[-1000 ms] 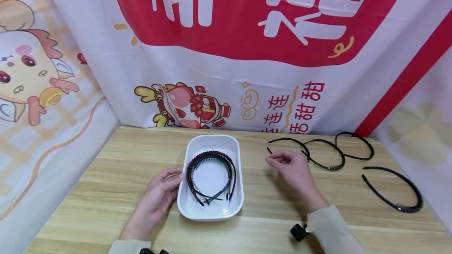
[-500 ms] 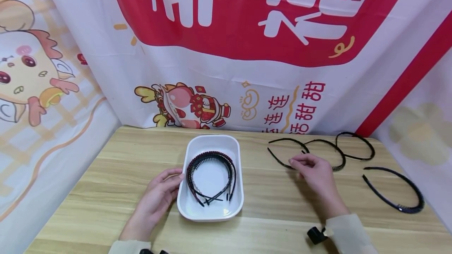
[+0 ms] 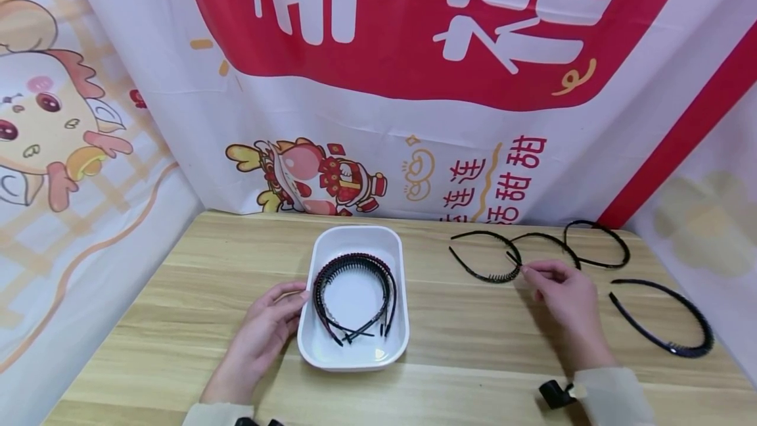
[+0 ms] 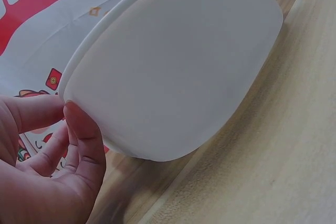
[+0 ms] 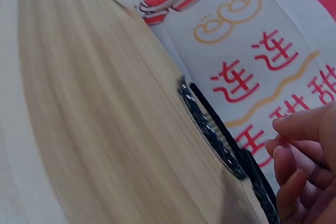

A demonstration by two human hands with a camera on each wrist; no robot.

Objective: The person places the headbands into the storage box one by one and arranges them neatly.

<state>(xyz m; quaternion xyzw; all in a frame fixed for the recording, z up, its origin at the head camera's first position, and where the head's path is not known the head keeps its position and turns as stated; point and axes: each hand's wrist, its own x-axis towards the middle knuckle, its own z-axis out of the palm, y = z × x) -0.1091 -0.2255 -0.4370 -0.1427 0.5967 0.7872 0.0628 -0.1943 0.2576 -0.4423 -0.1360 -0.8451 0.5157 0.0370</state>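
Observation:
A white rectangular basin (image 3: 357,361) holds several black headbands (image 3: 384,281), stacked in a ring. At its left side my left hand (image 3: 269,327) pinches the rim between thumb and finger; the left wrist view shows the basin's wall (image 4: 184,66) beside those fingertips. On the right, my right hand (image 3: 564,301) has loosely curled fingers with nothing between them. Its fingertips are right at the curve of the nearest black toothed headband (image 3: 503,277) and cover part of a second headband (image 3: 541,235). In the right wrist view, headbands (image 5: 210,135) lie just beyond the fingers.
Another thin black headband (image 3: 621,242) lies at the back right of the wooden table (image 3: 461,386). A thicker headband (image 3: 692,350) lies near the right edge. A printed cloth (image 3: 384,110) hangs behind the table.
My right hand has moved rightward along the headbands, uncovering the curve of the leftmost one and covering part of the second. The left hand and basin have stayed put.

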